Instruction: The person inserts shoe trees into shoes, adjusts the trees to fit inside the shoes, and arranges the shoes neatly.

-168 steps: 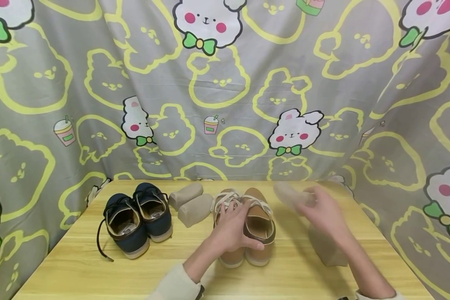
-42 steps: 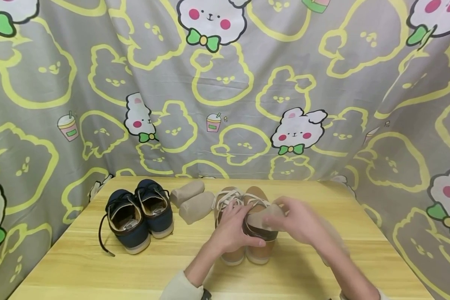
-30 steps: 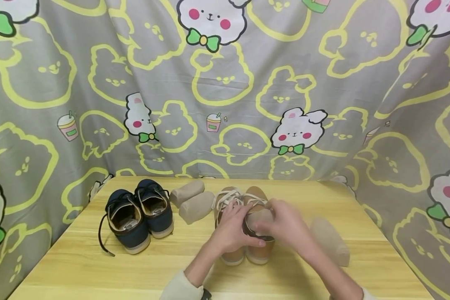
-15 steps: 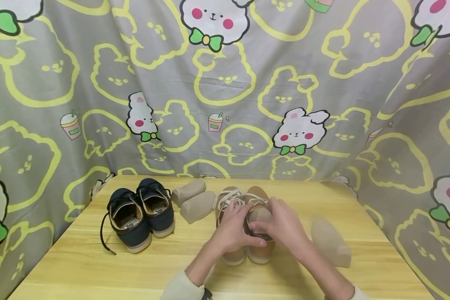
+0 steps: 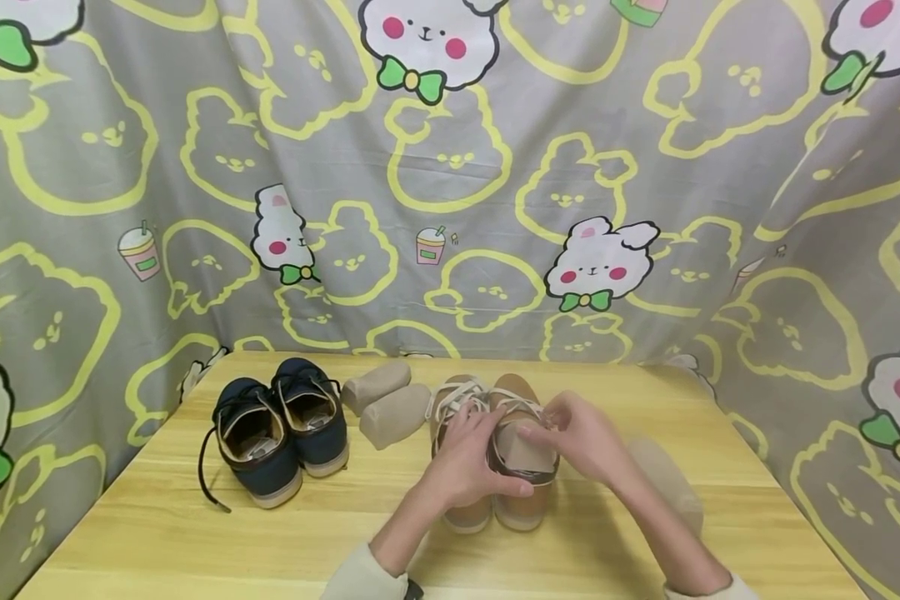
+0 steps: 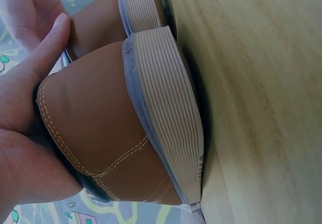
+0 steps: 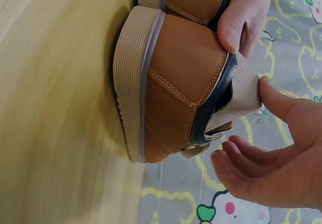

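Observation:
A pair of brown lace-up shoes [image 5: 521, 507] stands side by side on the wooden table, heels toward me. My left hand [image 5: 461, 458] grips them from above, lying across the left shoe's collar with the thumb at the right shoe's heel. In the right shoe's opening sits a beige shoe filler [image 5: 528, 450], its blunt end sticking up above the collar and tilted. My right hand [image 5: 588, 437] is at the filler's right side. In the right wrist view the thumb touches the filler's [image 7: 245, 90] edge, while the loosely bent fingers [image 7: 239, 166] lie apart from it.
A pair of navy shoes [image 5: 255, 442] stands at the left, one lace trailing on the table [image 5: 270, 558]. Two beige fillers [image 5: 393, 415] lie between the pairs. Another filler [image 5: 671, 483] lies at the right, partly behind my right forearm. A patterned curtain [image 5: 480, 200] hangs behind.
My right hand has brought a filler from the right and put it in the right brown shoe. Since half a second ago, its thumb and fingers have eased back rightward. The left hand stays put.

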`<state>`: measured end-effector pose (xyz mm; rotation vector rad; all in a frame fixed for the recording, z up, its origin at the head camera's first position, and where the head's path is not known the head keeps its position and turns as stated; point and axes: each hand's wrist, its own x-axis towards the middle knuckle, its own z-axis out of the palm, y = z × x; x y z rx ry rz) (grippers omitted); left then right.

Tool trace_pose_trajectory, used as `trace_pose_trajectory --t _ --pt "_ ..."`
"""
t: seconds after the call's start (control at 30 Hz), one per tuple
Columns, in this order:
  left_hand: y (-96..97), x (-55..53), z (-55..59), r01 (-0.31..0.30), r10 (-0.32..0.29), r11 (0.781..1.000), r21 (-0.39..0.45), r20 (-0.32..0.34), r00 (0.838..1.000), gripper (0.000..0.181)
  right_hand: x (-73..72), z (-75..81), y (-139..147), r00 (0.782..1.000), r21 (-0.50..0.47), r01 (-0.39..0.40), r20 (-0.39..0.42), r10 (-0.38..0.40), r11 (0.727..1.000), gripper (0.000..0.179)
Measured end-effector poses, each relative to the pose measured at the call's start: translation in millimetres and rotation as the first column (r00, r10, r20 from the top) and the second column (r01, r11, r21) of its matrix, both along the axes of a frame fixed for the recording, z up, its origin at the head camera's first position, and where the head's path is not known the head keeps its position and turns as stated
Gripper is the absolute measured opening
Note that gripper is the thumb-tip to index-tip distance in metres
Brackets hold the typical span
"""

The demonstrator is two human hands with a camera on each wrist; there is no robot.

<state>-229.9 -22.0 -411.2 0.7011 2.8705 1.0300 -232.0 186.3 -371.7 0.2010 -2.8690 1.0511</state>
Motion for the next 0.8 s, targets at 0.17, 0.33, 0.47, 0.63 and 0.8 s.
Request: trace_pose_trajectory --t 0.17,0.33,0.47,0.63,0.8 --pt "-0.1 0.0 0.3 0.001 -0.001 1.000 0.000 -0.011 1.000 0.116 -5.4 -2.2 5.3 0.994 -0.070 -0.088 0.063 0.092 0.994 0.064" --pt "-0.2 -0.4 -0.2 0.004 -0.004 1.000 0.002 -0.009 1.000 0.116 -8.6 -5.6 9.2 0.979 -0.117 -0.155 0.116 0.169 0.981 0.066" --pt "-0.1 -1.0 -0.5 0.004 -0.004 1.000 -0.003 -0.015 1.000 0.116 -11.1 -7.3 11.0 0.975 -0.112 -0.167 0.129 0.180 0.980 0.065" --pt "-0.5 -1.3 -0.7 0.012 -0.012 1.000 0.000 -0.022 1.000 0.116 -13.5 -8.2 11.2 0.979 -0.056 -0.156 0.123 0.162 0.986 0.064" --pt "-0.8 -0.8 -0.2 0.012 -0.012 1.000 0.015 -0.016 1.000 0.116 -15.3 -7.2 7.2 0.986 -0.006 -0.141 0.092 0.141 0.990 0.062"
